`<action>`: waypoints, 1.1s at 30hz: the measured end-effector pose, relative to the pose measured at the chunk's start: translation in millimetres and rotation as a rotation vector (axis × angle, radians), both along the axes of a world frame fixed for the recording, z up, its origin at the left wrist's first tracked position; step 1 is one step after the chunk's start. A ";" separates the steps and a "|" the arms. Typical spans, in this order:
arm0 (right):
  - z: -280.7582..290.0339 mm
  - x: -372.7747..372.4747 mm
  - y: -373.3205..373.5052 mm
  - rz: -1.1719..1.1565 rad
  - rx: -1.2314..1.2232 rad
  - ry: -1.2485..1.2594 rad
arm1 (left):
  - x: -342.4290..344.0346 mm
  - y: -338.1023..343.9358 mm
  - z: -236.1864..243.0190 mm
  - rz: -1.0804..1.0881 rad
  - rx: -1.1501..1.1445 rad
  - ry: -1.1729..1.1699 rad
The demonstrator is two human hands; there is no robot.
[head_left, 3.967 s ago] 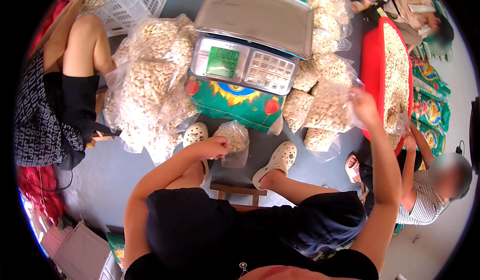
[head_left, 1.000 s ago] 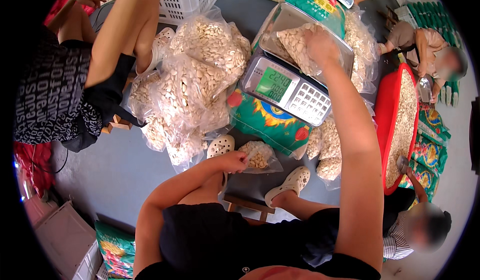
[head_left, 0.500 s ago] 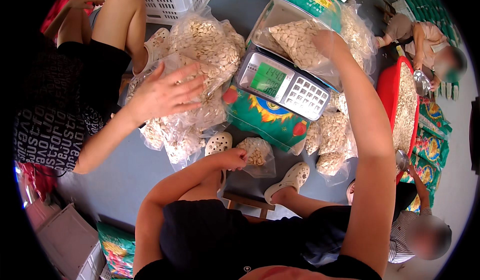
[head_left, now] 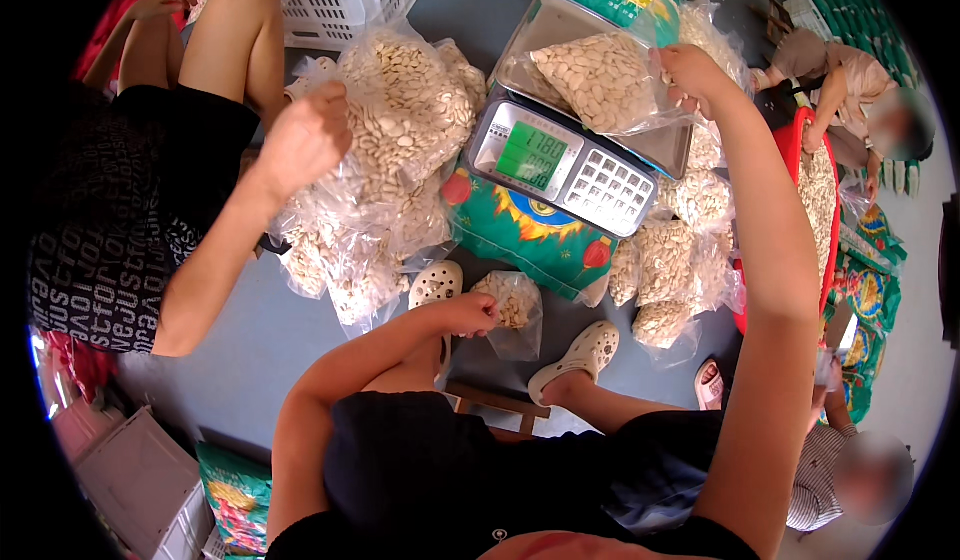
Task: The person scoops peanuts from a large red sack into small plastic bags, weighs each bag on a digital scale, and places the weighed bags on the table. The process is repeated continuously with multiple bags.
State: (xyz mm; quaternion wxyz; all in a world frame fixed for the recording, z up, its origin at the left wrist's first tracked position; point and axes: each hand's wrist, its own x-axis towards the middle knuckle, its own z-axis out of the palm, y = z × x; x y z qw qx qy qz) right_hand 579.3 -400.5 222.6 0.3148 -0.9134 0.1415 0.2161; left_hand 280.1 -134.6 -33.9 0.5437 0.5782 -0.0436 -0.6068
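Plastic bag [head_left: 597, 80], clear and filled with pale flat seeds, lies at a slant on the steel pan [head_left: 556, 18] of a digital weighing scale [head_left: 572, 165], above centre. Half a second ago the person's right hand [head_left: 690, 78] was pressed against the bag's right end; now it has drawn back to the loose plastic there, fingers bent. Whether they pinch the film or have let go, I cannot tell. The figure on the lit green display [head_left: 533, 157] has dropped, which suggests that less of the hand's push is reaching the scale during the weighing. The left hand [head_left: 478, 314] stays curled closed beside a small, part-filled bag [head_left: 517, 305]; anything inside the fist is hidden.

The scale stands on a green printed sack [head_left: 530, 245] on the grey floor [head_left: 235, 370]. Filled bags heap up on its left [head_left: 400, 150] and right [head_left: 665, 250]. A white crate [head_left: 350, 5] stands at upper left; a red tub [head_left: 803, 128] of seeds is at right. One co-worker [head_left: 95, 290] in a black printed top leans in from the left; two others sit along the right side.
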 end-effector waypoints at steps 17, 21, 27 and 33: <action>6.9 -4.6 -24.3 0.207 -0.250 -0.206 | 0.7 -9.5 -1.4 0.007 0.002 -0.008; 21.9 -6.6 -25.5 0.214 -0.290 -0.247 | 3.0 -11.7 3.1 -0.013 0.006 -0.006; 75.6 -64.9 -4.6 0.056 0.307 -0.282 | 0.3 -6.3 1.4 0.029 -0.006 -0.013; -43.3 -200.1 38.6 0.101 0.693 0.855 | 3.5 -4.0 3.0 0.041 -0.014 -0.007</action>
